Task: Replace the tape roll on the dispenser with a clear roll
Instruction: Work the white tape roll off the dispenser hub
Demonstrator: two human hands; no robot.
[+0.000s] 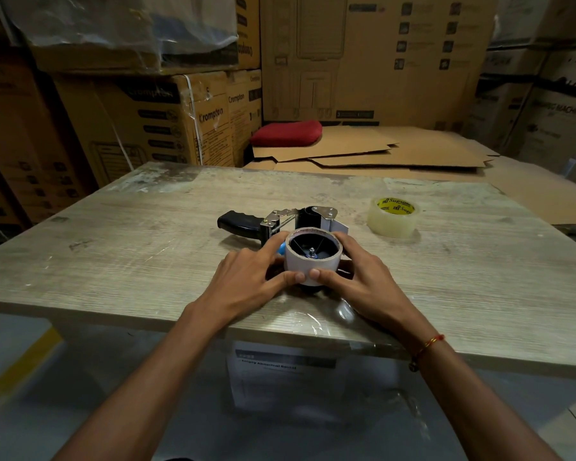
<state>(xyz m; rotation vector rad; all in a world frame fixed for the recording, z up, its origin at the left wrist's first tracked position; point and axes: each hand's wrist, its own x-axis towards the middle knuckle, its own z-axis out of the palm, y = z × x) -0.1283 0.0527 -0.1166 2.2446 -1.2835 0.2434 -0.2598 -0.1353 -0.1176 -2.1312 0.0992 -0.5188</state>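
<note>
Head view: left hand (246, 277) and right hand (356, 274) grip the spent core (313, 257) on the dispenser (280, 221); clear roll (393, 216) waits near the counter's far right corner.

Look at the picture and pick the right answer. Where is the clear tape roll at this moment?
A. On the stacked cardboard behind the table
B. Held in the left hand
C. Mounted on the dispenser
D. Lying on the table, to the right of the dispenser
D: the clear tape roll lies on the table, apart from the dispenser, while both hands grip the cardboard core on it.
</note>
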